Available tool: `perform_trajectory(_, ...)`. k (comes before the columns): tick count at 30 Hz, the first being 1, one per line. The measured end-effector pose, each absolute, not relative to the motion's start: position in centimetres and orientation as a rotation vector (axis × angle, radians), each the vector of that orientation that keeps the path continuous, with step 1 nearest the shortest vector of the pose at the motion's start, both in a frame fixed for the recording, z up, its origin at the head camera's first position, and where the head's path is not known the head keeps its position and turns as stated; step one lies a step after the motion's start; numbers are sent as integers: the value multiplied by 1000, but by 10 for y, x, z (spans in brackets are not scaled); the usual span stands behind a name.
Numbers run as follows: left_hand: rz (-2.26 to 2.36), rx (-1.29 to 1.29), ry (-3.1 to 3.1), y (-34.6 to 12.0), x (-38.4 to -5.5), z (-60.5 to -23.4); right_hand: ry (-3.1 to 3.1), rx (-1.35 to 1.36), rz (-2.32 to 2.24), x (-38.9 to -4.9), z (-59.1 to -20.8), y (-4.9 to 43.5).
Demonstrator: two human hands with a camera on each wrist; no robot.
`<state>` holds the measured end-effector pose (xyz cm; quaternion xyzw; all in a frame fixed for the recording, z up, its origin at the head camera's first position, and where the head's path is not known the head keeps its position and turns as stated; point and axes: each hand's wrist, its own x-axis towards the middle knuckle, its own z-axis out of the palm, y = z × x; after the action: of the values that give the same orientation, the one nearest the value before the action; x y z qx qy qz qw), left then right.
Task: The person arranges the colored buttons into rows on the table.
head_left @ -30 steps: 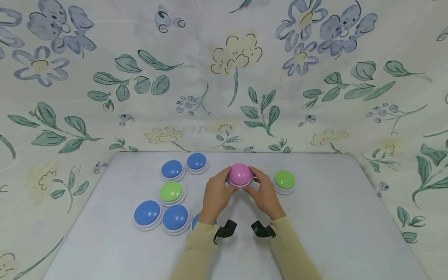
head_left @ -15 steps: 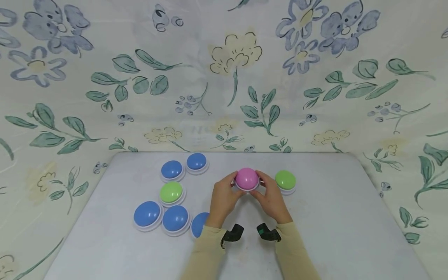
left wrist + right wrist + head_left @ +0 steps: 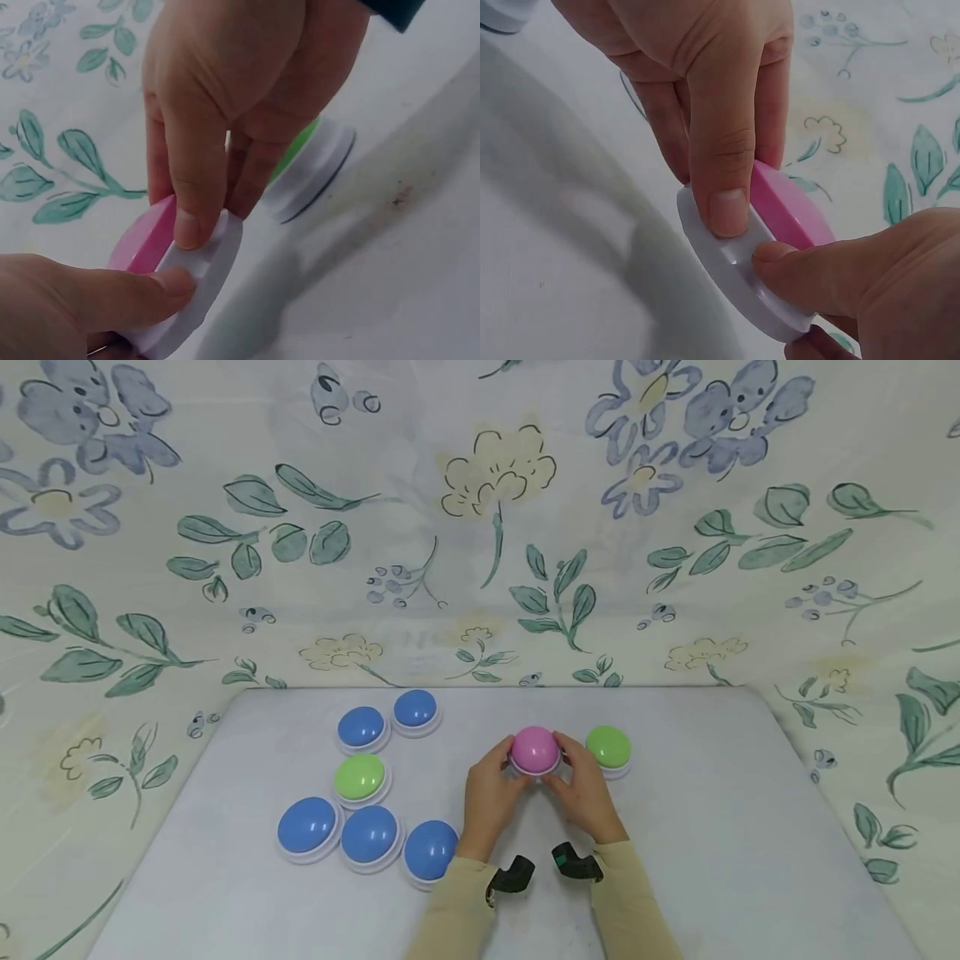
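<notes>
A pink domed push button [image 3: 536, 749] with a white round base is held between both hands, raised off the white table. My left hand [image 3: 491, 797] pinches its left side, the thumb [image 3: 174, 281] pressed on the white base. From the right, my right hand [image 3: 588, 789] pinches the same button, its thumb [image 3: 776, 262] also on the base. The fingers behind the button are partly hidden. Just beyond the right hand sits a green button [image 3: 608, 747], its white base partly showing in the left wrist view.
On the left of the white table [image 3: 720, 852] lie several blue buttons, among them one [image 3: 431, 850] beside the left forearm, and a green button [image 3: 359, 777]. Black wrist devices [image 3: 512, 875] sit at the cuffs. Floral cloth [image 3: 420, 610] rises behind.
Both hands have brought the pink button slightly right and toward the person. The blue button near the left sleeve shows more fully. The view has shifted a little.
</notes>
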<state>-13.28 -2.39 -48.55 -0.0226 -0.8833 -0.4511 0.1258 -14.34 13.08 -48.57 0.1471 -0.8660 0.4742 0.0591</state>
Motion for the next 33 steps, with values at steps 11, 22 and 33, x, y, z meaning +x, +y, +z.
perform_trajectory(11,-1292,-85,-2540,-17,-138,-491,-2628,379,1333,-145,-493,130)
perform_trajectory(22,-1226,-127,-2556,-13,-148,-500,-2654,234,1175,-143,-498,122)
perform_trajectory(33,-1212,-133,-2581,-9,-151,-507,-2638,218,1076,-140,-502,120)
